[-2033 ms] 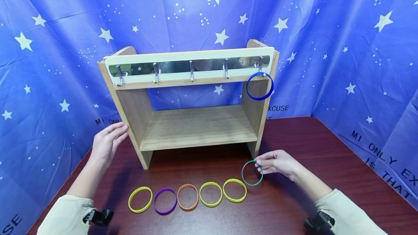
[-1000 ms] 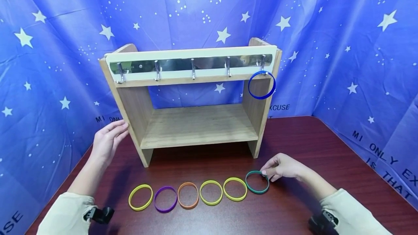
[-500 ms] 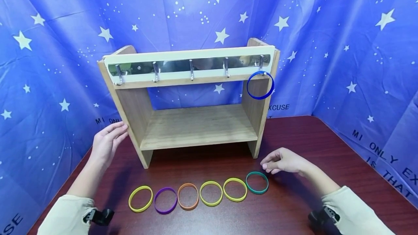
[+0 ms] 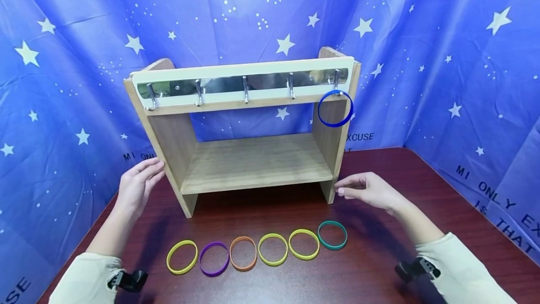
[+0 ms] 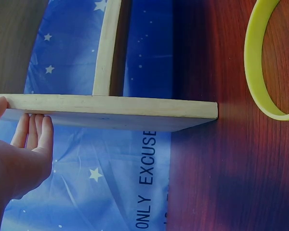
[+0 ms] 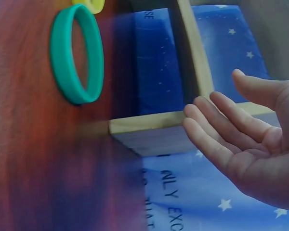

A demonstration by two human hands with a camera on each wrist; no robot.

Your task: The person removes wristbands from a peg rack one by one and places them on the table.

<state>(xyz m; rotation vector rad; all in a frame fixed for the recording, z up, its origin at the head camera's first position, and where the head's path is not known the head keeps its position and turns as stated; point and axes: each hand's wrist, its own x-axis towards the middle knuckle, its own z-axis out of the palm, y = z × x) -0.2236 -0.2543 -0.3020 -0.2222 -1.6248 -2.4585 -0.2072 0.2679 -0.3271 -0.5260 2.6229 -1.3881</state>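
Note:
My left hand [image 4: 138, 183] touches the outer side of the wooden shelf's left panel [image 4: 174, 172]; in the left wrist view the thumb is at the panel's front edge, the fingers nearly straight. My right hand [image 4: 371, 191] is beside the foot of the right panel [image 4: 332, 186], thumb and fingers apart and holding nothing. On the table just nearer me lies a green silicone wristband [image 4: 319, 236], seen also in the right wrist view [image 6: 58, 57]. A blue wristband [image 4: 335, 126] hangs from the rightmost metal hook [image 4: 336, 78].
Left of the green band lie two yellow wristbands [image 4: 304, 258] [image 4: 273, 263], an orange one [image 4: 243, 269], a purple one [image 4: 215, 275] and a third yellow one [image 4: 182, 272], in a row. Other hooks [image 4: 245, 89] line the shelf's top rail. Blue star-printed cloth [image 4: 236, 27] surrounds the dark red table [image 4: 379, 257].
My right hand set the green wristband down at the right end of the row, let go of it, and moved up toward the shelf's right panel. My left hand stayed at the left panel.

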